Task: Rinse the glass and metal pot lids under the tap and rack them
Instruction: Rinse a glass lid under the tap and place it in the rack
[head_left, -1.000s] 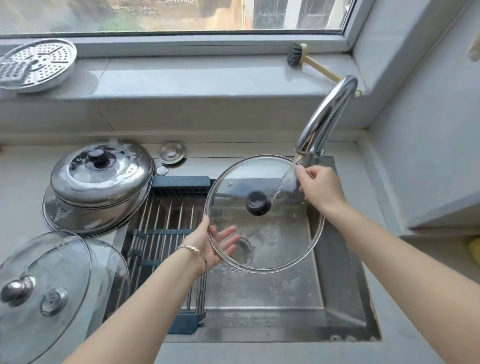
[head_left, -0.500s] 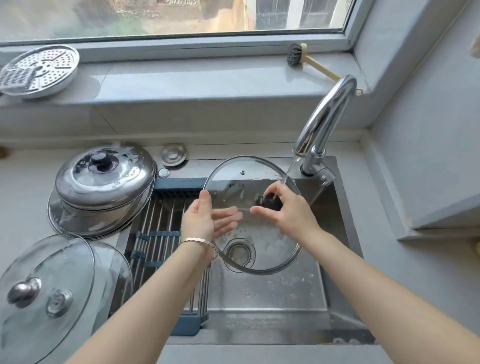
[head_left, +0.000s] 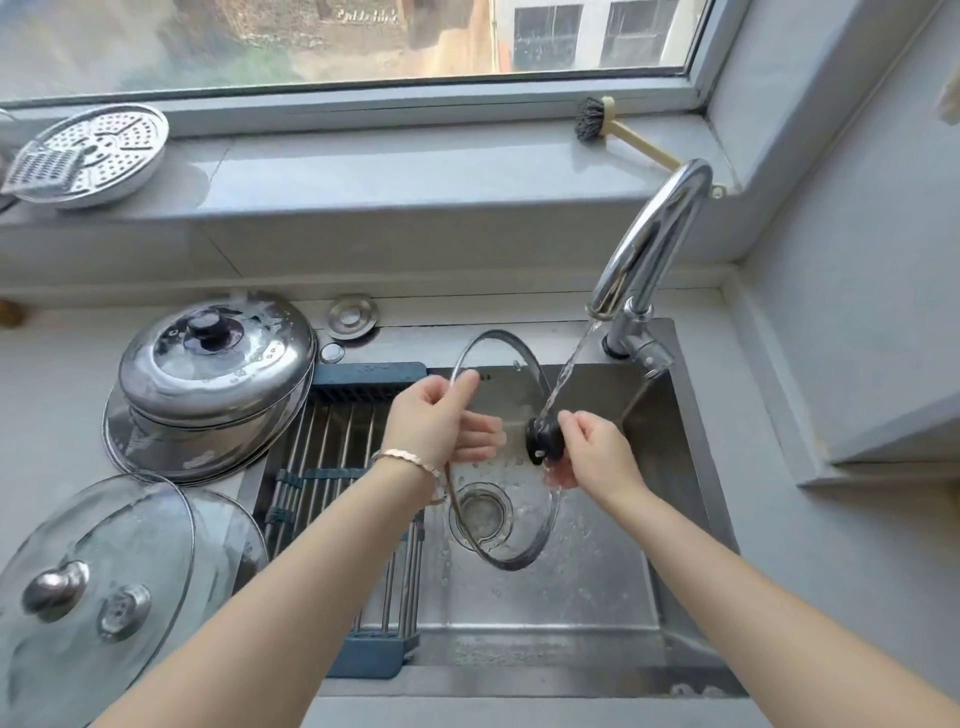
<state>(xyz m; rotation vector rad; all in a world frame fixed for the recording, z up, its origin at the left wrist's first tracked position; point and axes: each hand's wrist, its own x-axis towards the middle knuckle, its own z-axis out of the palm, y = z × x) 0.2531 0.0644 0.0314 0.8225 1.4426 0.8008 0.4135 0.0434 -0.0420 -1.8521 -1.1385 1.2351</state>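
**Glass lid on edge under the running tap, both hands on it**

Left hand (head_left: 431, 421) first: a firm grip on the upper-left rim of the round clear glass lid (head_left: 524, 525), thumb hooked over the edge and fingers showing through the glass. There's a pale metal bracelet (head_left: 405, 460) at that wrist. Right hand (head_left: 597, 452): a narrow grip, fingers curled round the black knob (head_left: 543, 439) at the lid's centre.

The glass lid stands tilted on edge over the middle of the stainless steel sink (head_left: 670, 467). Whether its lower rim touches the sink floor, I cannot tell. Water pours from the curved chrome tap (head_left: 649, 244) at the sink's back right corner and lands right on the black knob. Through the glass, the round drain strainer (head_left: 480, 512) shows in the sink floor.

Across the sink's left part lies a roll-up rack of steel rods with blue ends (head_left: 332, 447). On the counter just left of the sink sit two wet domed steel lids (head_left: 218, 364), stacked. Nearer, left of the sink's front, are two overlapping glass lids with metal knobs (head_left: 93, 566). Behind the sink, the window ledge carries a perforated metal steamer plate (head_left: 98, 150) far to the left. A dark-bristled brush with a pale handle (head_left: 592, 119) lies towards the right.
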